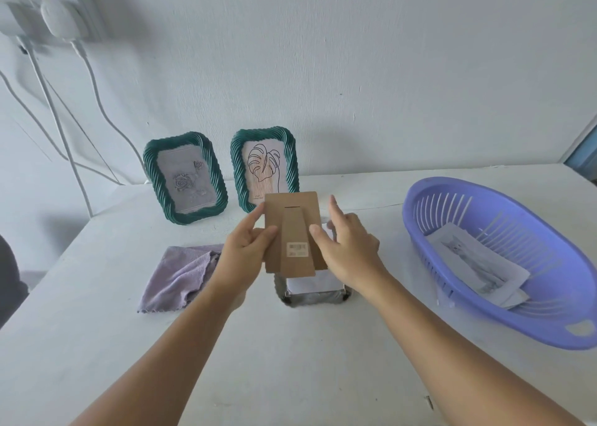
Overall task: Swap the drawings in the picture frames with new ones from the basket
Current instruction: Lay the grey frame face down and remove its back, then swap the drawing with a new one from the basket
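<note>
My left hand grips the left edge of a brown cardboard frame backing with a fold-out stand and a barcode sticker. It hovers above a third frame that lies face down on the table with white paper showing inside. My right hand touches the backing's right edge with the thumb, its fingers spread. Two green twisted-rim frames stand against the wall: the left frame shows a grey rose drawing, the right frame a leaf line drawing. A purple basket at right holds several drawings.
A lilac cloth lies crumpled left of the face-down frame. White cables hang from a wall socket at upper left. The white table ends at the wall behind the frames and drops off at left.
</note>
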